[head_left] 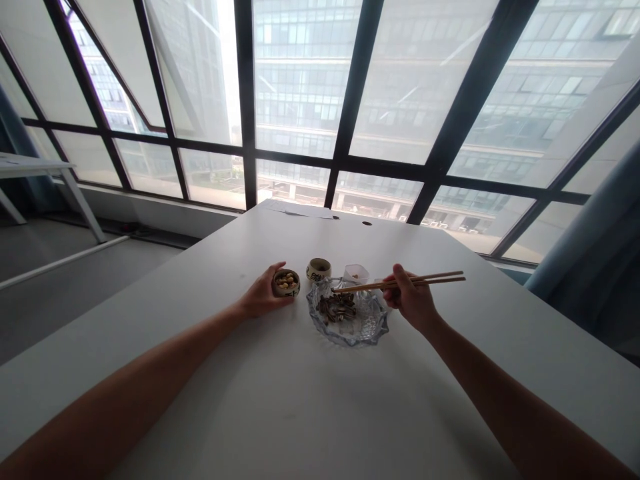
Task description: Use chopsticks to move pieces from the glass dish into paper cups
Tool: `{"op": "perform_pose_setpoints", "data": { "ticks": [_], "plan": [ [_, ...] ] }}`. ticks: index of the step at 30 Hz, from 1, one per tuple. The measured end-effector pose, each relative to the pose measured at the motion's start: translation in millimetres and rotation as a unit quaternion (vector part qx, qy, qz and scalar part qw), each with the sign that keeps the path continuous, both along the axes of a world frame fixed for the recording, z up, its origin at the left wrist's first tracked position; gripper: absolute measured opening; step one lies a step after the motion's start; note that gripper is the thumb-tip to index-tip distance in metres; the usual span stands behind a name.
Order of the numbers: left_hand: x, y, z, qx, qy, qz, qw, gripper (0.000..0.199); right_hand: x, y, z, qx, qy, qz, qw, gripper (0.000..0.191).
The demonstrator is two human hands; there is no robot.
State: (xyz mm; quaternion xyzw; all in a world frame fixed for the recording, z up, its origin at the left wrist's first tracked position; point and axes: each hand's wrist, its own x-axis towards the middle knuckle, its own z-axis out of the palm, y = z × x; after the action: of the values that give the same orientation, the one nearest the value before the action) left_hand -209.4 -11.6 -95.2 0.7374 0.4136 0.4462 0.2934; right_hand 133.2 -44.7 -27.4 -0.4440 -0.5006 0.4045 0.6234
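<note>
My left hand [263,293] curls around the left side of a small cup [287,292] with dark lettering, which holds several tan nuts or seeds [285,280]. In my right hand [410,300] is a pair of wooden chopsticks [440,277], their tips over the far left part of a clear glass dish [373,333] with a scalloped rim. Dark striped pieces like sunflower seeds [337,308] lie in that dish. Whether the tips pinch a piece is too small to tell. Behind the dish stand a second lettered cup [319,269] and a small white container [356,271] with a little something inside.
All of this stands on a white table [300,400]. Papers [300,210] lie at its far end, near two dark holes. Large windows [300,87] rise beyond, with a blue curtain [580,247] at right and another white table [35,165] at left.
</note>
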Motion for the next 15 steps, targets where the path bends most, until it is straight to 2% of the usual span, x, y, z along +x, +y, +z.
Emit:
{"op": "perform_pose_setpoints", "data": {
  "ticks": [5, 8, 10, 13, 15],
  "plan": [
    [-1, -6, 5.2, -0.015, 0.003, 0.018, 1.0, 0.097, 4, -5, 10.6, 0.005, 0.025, -0.017, 1.0, 0.06],
    [-2, -5, 17.3, -0.074, 0.019, 0.003, 0.997, 0.101, 11, -5, 13.9, 0.012, 0.03, -0.029, 0.999, 0.06],
    [3, -1, 29.4, -0.097, 0.041, 0.015, 0.994, 0.095, 15, -4, 15.3, 0.016, 0.029, -0.034, 0.999, 0.059],
    [22, 10, 51.0, -0.059, 0.11, 0.056, 0.991, 0.078, 19, -5, 16.6, 0.031, 0.021, -0.041, 0.998, 0.058],
    [41, 20, 64.9, -0.007, 0.196, 0.056, 0.979, 0.074, 19, -7, 16.6, 0.04, 0.019, -0.048, 0.998, 0.059]
  ]
}}
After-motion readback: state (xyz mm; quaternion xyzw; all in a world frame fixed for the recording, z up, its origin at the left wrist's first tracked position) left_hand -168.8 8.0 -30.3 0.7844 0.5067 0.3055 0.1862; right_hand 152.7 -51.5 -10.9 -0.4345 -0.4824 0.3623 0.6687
